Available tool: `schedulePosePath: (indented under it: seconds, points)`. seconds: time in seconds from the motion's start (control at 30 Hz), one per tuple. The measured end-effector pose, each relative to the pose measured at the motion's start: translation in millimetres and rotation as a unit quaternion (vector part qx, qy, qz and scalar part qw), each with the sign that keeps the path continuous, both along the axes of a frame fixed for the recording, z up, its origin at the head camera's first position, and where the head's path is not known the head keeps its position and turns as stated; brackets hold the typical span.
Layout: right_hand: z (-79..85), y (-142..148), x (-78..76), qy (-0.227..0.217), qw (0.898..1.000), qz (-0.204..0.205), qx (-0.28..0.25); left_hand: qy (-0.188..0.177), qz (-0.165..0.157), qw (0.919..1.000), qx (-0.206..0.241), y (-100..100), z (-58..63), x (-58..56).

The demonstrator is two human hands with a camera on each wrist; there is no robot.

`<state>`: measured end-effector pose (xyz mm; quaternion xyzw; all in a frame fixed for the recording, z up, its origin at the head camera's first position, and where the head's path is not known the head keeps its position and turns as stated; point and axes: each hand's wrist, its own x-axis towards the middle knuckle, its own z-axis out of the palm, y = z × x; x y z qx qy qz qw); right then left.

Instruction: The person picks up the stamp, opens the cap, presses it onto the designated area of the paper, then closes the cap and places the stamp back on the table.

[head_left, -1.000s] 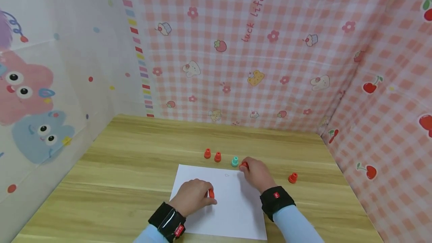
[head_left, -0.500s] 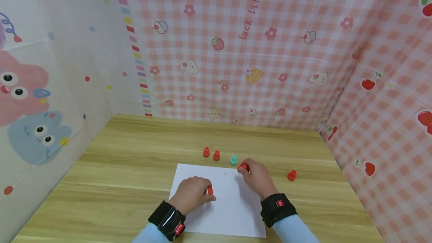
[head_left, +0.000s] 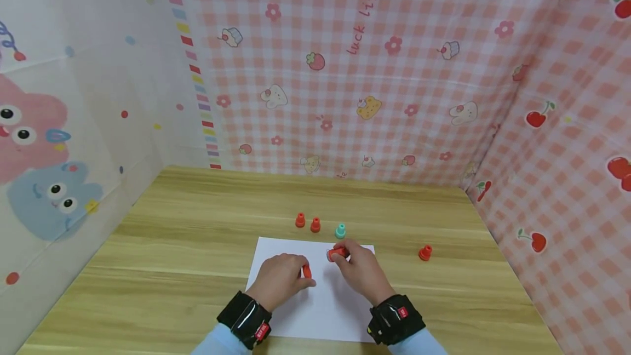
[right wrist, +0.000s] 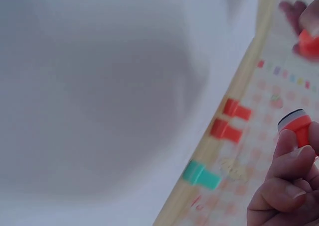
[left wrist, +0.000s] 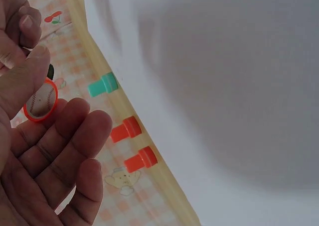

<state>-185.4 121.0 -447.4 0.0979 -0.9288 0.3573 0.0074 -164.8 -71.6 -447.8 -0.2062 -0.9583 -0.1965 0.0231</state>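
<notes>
My left hand (head_left: 278,281) pinches a small red cap (head_left: 307,271) over the left part of a white sheet of paper (head_left: 320,316). In the left wrist view, this cap shows a round baseball picture inside its orange-red rim. My right hand (head_left: 362,270) holds a red toy stamp (head_left: 337,255) by its narrow handle, above the paper's far part. The stamp is tipped on its side in the head view, its round end towards the left. In the right wrist view, a grey band and dark face show at the stamp's end (right wrist: 294,119).
Beyond the paper's far edge stand two red stamps (head_left: 300,220) (head_left: 315,225) and a turquoise stamp (head_left: 340,230). Another red stamp (head_left: 425,252) stands to the right. A wooden table (head_left: 148,267) carries everything, with patterned cloth walls (head_left: 315,81) around it.
My right hand has moved left from beside the turquoise stamp to over the paper, tipping the stamp sideways, nearer my left hand. The left hand stays nearly in place with the cap.
</notes>
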Motion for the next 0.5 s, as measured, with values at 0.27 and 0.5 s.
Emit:
schedulePosePath:
  seconds: [0.27, 0.5]
  points:
    - [5.1, -13.6, 11.8, -0.003, 0.998, 0.052, -0.039, 0.011, 0.017, 0.9997, 0.017, -0.8, 0.5, -0.5]
    - [4.0, -18.0, 16.0, -0.016, 0.995, 0.079, -0.059, 0.039, 0.014, 0.9986, 0.031, -1.9, -0.8, 1.5]
